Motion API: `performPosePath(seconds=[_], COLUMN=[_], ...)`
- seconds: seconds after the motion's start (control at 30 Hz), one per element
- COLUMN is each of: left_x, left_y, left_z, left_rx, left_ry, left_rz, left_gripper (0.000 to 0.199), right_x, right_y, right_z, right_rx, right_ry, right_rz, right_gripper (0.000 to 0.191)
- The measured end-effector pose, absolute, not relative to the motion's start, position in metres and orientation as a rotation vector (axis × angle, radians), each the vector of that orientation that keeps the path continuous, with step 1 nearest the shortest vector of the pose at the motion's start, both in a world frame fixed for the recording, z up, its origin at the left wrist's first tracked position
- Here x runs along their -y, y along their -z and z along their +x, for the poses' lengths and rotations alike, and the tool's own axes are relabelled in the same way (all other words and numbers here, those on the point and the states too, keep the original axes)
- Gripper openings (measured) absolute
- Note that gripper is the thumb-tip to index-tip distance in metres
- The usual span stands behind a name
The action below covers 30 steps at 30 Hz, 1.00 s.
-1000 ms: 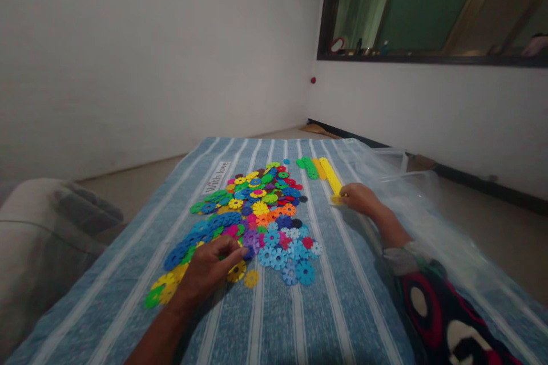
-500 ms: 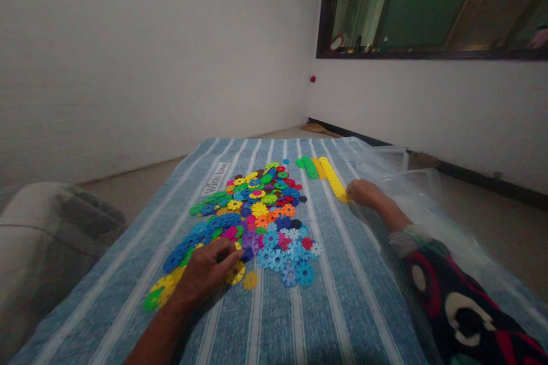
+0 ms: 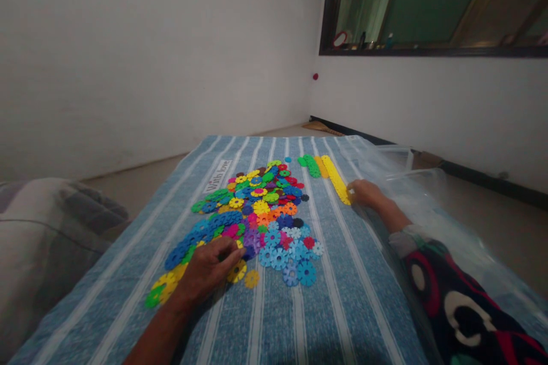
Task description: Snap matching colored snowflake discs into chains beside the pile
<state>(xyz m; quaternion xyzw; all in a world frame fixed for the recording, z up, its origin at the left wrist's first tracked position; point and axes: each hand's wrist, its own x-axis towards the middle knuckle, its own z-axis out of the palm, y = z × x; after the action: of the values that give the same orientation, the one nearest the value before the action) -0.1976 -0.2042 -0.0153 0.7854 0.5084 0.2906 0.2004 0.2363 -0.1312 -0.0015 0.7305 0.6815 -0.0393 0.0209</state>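
Observation:
Many colourful flower-shaped discs [image 3: 269,199] lie in a pile on the striped cloth [image 3: 278,325]. My left hand [image 3: 212,265] rests at the near left edge of the pile, thumb and fingers bent together beside yellow and dark blue discs; what it grips, if anything, is hidden. To the right, my right hand [image 3: 363,193] has its fingertips closed at the near end of a long row of yellow discs [image 3: 336,179]. Beside that row lie a short orange-yellow row [image 3: 321,166] and green rows [image 3: 311,165].
Clear plastic containers [image 3: 422,177] stand along the cloth's right side. A grey fabric-covered shape [image 3: 55,251] is at the left. Pale walls [image 3: 171,40] and a dark-framed window [image 3: 428,51] rise behind.
The camera view has shifted slightly. Both hands stay at nearly the same places by the discs.

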Motion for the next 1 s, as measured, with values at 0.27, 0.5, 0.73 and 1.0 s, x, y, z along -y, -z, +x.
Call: performPosePath(seconds=[0.27,0.5,0.73,1.0], left_x=[0.205,0.206,0.206,0.207], left_y=[0.016,0.016,0.015,0.014], left_z=[-0.199,-0.199,-0.198,-0.198], left_rx=[-1.423,-1.426,-1.441,-1.443], left_ry=[-0.824,-0.8,-0.753,-0.741], left_rz=[2.226,2.241,2.221,2.223], left_gripper=[0.032,0.035,0.036,0.037], right_x=[0.138,0.137,0.13,0.129], right_y=[0.009,0.014,0.018,0.016], right_z=[0.24,0.238,0.241,0.24], right_rx=[-2.056,-1.961,-1.95,-1.958], right_ry=[0.134,0.192,0.249,0.291], right_rz=[2.37,2.476,2.48,2.443], right_gripper=[0.045,0.043,0.039,0.03])
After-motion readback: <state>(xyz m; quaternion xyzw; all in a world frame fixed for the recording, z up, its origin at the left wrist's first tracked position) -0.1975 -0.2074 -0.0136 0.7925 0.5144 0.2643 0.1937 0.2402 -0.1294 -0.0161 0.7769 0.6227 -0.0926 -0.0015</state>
